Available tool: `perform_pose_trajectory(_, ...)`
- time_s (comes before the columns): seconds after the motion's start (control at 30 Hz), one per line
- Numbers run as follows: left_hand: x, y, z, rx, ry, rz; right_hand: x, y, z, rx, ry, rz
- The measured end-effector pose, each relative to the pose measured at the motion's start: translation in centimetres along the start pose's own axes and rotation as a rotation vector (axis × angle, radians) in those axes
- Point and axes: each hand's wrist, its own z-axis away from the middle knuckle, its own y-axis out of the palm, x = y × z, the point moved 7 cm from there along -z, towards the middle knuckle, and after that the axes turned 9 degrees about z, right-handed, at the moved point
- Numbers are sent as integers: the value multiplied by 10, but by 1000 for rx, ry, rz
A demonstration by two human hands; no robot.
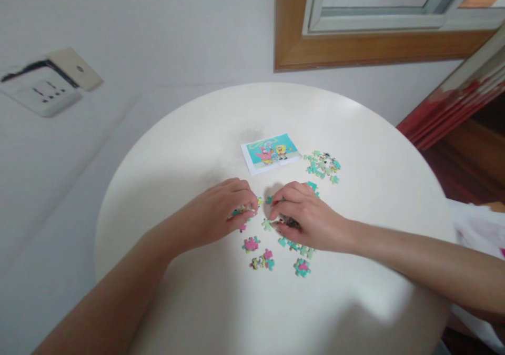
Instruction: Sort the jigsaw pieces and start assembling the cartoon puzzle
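Observation:
Both my hands are curled low over loose jigsaw puzzle pieces at the middle of the round white table [221,297]. My left hand [231,205] is closed, its thumb and fingertips around a puzzle piece that the fingers partly hide. On the right, my right hand [300,213] is closed too, fingers bent toward the thumb over a partly hidden puzzle piece. A pale green piece [267,224] lies between the hands. Nearer me are a pink piece [251,244], several joined-looking pieces [262,261] and a teal piece with pink [302,267].
Beyond my hands lies a cartoon picture card [271,153] with a white border. A heap of puzzle pieces [322,165] is to its right. The wall holds a socket [47,89]; a wood-framed window [371,49] and a red curtain [453,108] are at the right.

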Motion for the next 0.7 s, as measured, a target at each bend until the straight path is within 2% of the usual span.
perform_pose_trajectory(0.33,4,-1,1,3,-18,-6,-5,-2,2,20,14,18)
perform_pose_trajectory(0.7,-2,6,0,61,-18,22,1,2,1,75,-1,20)
